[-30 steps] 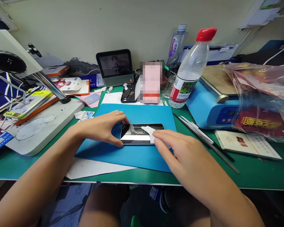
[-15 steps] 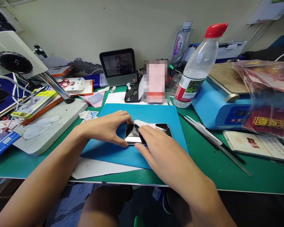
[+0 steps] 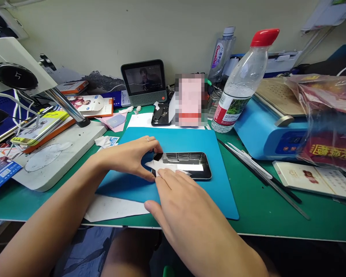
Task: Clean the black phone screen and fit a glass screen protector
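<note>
A black phone (image 3: pixel 187 163) lies screen up on a blue mat (image 3: pixel 187 140) in the middle of the green desk. My left hand (image 3: pixel 129 156) pinches the phone's left end between thumb and fingers and holds it steady. My right hand (image 3: pixel 178 200) lies over the phone's near left corner, fingers together, pressing a small white wipe (image 3: pixel 158 166) flat on the glass. Most of the wipe is hidden under my fingers.
A clear water bottle with a red cap (image 3: pixel 240 82) stands behind the mat. A blue machine (image 3: pixel 272 130) sits to the right, with thin metal tools (image 3: pixel 262 173) in front. A small screen (image 3: pixel 145 80) and another phone (image 3: pixel 161 113) stand at the back, a microscope stand (image 3: pixel 57 144) at the left.
My right hand has slid the white wipe leftward and nearer across the screen, from the phone's right half to its left near corner. The left hand has stayed on the phone's left end.
</note>
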The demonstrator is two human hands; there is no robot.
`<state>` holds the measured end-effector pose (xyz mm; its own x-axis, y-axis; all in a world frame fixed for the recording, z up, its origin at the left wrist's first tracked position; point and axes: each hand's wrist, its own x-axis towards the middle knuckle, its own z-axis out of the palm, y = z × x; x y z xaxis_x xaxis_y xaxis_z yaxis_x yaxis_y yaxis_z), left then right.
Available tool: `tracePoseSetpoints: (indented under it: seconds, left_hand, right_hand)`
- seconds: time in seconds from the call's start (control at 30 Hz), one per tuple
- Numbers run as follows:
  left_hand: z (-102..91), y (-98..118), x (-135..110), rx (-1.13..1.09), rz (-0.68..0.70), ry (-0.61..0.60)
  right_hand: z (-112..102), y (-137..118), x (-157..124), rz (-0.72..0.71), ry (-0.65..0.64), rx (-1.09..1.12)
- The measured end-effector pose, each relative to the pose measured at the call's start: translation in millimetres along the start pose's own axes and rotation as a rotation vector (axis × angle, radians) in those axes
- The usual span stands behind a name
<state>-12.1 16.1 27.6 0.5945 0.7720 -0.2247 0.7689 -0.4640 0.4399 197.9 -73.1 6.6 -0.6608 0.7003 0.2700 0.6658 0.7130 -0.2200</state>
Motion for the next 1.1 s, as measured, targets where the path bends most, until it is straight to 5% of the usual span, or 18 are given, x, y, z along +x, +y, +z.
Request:
tracePoseSetpoints:
  seconds: [0.17,0.33,0.7,0.87,1.1]
  left_hand:
    - [0.3,1,0,0.004,-0.018,-0.005]
    - [1.0,1,-1,0.013,-0.031,-0.01]
    - [-1.0,3,-1,0.012,-0.04,-0.019]
    - [-1.1,5,-1,0.014,-0.05,-0.014]
    - [-1.5,5,0,0.013,-0.05,-0.02]
  right_hand:
    - [-14,11,-5,0.044,-0.061,0.085]
    - [-32,35,-11,0.25,-0.203,0.138]
    - [-43,94,-16,0.373,-0.129,0.075]
    - [-29,92,-12,0.338,-0.12,0.019]
    - [-21,63,-14,0.062,-0.1,0.091]
